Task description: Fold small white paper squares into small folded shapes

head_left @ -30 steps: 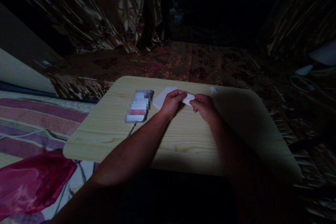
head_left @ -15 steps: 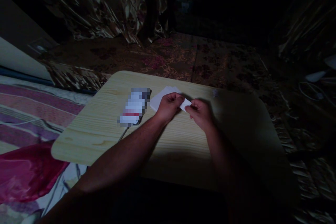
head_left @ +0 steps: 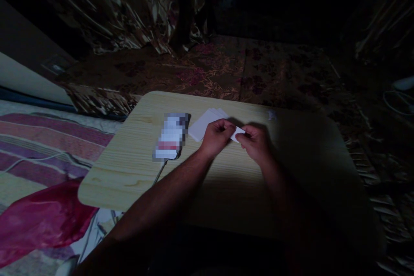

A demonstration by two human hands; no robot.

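Both of my hands meet over the middle of a light wooden table (head_left: 129, 172) and pinch a small white piece of paper (head_left: 238, 132) between them. My left hand (head_left: 217, 136) is closed on its left end, my right hand (head_left: 256, 142) is closed on its right end. A small stack of white paper sheets (head_left: 203, 123) lies flat on the table just behind my left hand. A tiny crumpled white scrap (head_left: 272, 115) sits on the table behind my right hand.
A phone (head_left: 170, 136) with a cable lies on the table left of the sheets. A striped mattress (head_left: 48, 146) and pink plastic (head_left: 39, 220) are at the left. A patterned floor covering (head_left: 226, 73) and hanging cloth (head_left: 123, 8) lie beyond the table. The right side is very dark.
My hands stay closed on the small paper and have hardly shifted on the table. The view has swung slightly, so everything sits a little further right than half a second ago.
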